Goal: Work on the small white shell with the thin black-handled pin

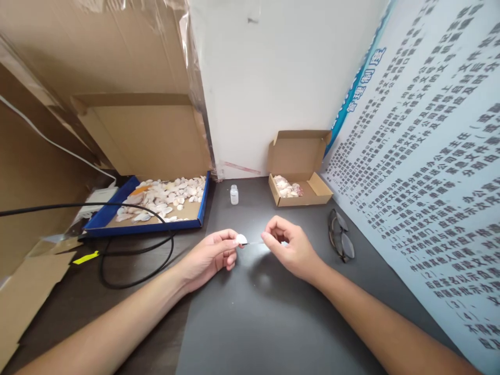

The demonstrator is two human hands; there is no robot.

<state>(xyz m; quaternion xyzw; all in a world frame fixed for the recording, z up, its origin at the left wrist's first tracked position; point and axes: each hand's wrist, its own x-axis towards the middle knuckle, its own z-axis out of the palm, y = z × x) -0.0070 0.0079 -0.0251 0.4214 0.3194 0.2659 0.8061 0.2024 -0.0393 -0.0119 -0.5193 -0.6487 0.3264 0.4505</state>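
At the far left, loose shells are spread in a blue-edged box [187,225], and a black cable [119,287] is looped in front of it. Further right, 1 white shell [241,239] is pinched by its edge between the thumb and fingers of the left hand [213,252], above the dark table [234,333]. It is judged to be light and stiff, with a thin rim that could be chipped if squeezed hard. A smooth face may slip, so it is best taken by 2 opposite parts of the rim, with a light touch and the face left free. Beyond it, 1 small bottle [234,196] is stood upright on the table; it is likely light and easily tipped, and is best gripped round the body.

Between the hands, a thin rod [254,243] is seen with its dark end at the shell; whether they are touching cannot be told. It is grasped at the other end by the fingertips of the right hand [287,245]. Little weight is expected, and bending could be caused by side pressure. Farther right, more shells are held in an open cardboard box [312,199], and folded glasses [347,245] are laid nearer, where the lenses could be scratched
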